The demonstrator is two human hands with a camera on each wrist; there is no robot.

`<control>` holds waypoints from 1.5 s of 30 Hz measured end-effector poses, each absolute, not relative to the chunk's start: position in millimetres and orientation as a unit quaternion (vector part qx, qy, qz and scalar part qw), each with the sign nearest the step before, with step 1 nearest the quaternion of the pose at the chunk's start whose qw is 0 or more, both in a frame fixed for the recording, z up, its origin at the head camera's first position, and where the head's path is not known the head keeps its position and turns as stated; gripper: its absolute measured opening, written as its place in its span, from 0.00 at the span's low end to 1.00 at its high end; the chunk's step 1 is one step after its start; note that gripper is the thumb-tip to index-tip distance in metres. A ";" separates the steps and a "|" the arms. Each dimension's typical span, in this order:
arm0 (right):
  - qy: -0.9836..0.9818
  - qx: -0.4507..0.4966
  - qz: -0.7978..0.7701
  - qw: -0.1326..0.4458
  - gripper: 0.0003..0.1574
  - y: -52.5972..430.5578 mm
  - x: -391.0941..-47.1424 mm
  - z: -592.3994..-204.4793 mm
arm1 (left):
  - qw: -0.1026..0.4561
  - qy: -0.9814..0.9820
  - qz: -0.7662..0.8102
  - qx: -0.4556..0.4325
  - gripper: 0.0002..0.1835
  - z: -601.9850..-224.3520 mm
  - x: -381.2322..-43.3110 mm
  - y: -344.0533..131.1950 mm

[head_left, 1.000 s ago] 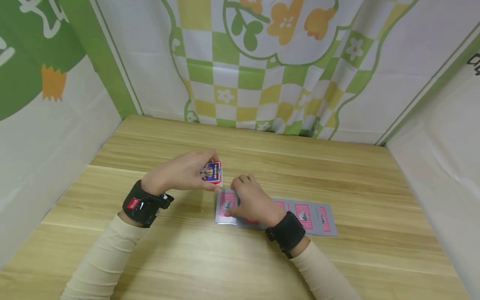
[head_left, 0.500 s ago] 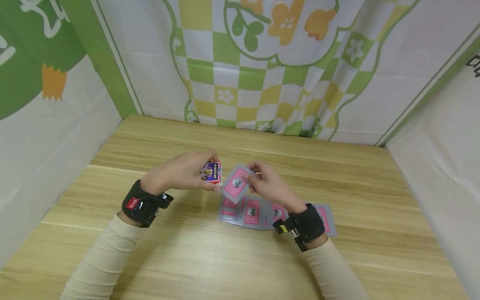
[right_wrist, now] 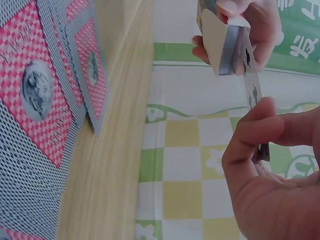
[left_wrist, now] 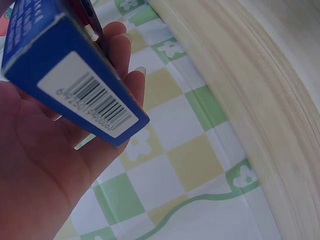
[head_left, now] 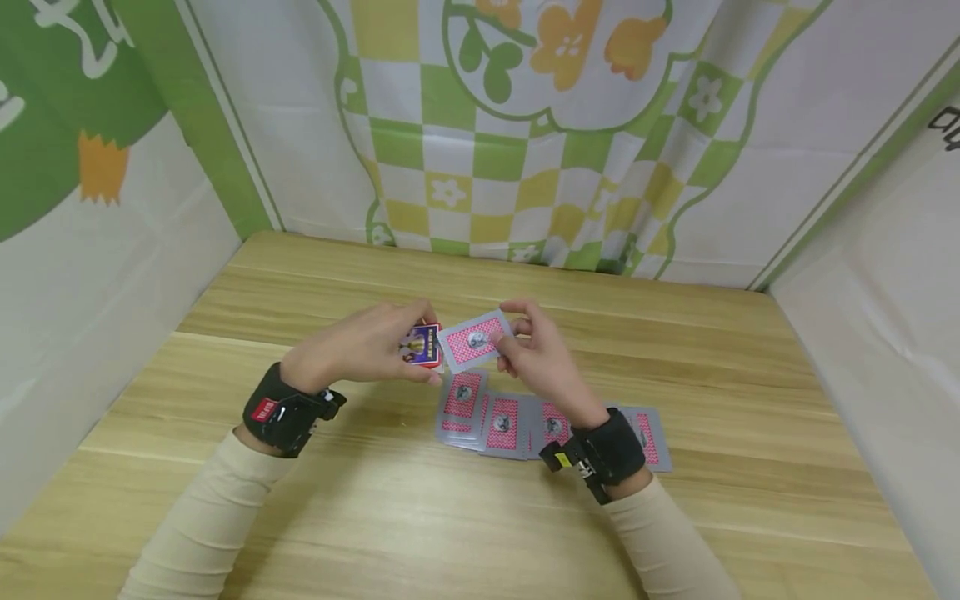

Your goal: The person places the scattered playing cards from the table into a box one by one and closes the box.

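My left hand grips a blue and red playing card box above the table. Its barcode end faces the left wrist camera, and the opposite end points at my right hand. Between thumb and fingers the right hand pinches a playing card, its red patterned back up in the head view. The card's far corner is right at the box's end. Seen edge-on in the right wrist view, the card shows black suit marks on its face, close beside cards packed in the box.
A row of overlapping face-down cards lies on the wooden table, its right part partly behind the right wrist. A checkered curtain hangs at the table's back edge, with white panels at both sides.
My right hand has picked a card up from the left end of the row, then raised and turned it toward the box. The left hand keeps its place with the box.
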State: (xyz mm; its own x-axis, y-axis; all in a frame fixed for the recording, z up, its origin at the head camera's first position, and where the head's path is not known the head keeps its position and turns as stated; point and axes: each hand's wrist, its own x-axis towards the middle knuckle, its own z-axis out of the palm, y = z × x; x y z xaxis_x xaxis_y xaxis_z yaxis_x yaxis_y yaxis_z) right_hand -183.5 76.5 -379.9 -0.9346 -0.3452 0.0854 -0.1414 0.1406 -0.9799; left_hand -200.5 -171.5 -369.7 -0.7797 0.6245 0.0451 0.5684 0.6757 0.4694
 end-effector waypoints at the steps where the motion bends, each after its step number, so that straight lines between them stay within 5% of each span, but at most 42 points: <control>1: 0.753 -0.160 -0.633 0.081 0.25 76.6 -184.9 -383.3 | 0.061 0.914 0.235 0.326 0.35 -369.6 -200.4 -171.3; 35: 0.760 -0.113 -0.632 0.100 0.22 80.3 -196.3 -405.5 | 0.045 0.917 0.232 0.322 0.36 -369.1 -200.8 -171.7; 45: 0.748 -0.110 -0.652 0.053 0.23 66.1 -174.2 -380.1 | 0.040 0.918 0.217 0.328 0.34 -370.1 -196.7 -164.3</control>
State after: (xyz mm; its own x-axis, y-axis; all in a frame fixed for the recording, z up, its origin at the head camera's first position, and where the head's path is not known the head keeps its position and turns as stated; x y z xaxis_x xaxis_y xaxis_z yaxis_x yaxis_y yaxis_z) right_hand -174.2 66.1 -380.1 -0.9700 -0.2347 0.0641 -0.0956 0.1257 -0.9874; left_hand -196.7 -164.3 -370.1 -0.7814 0.6201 0.0699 0.5856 0.6900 0.4254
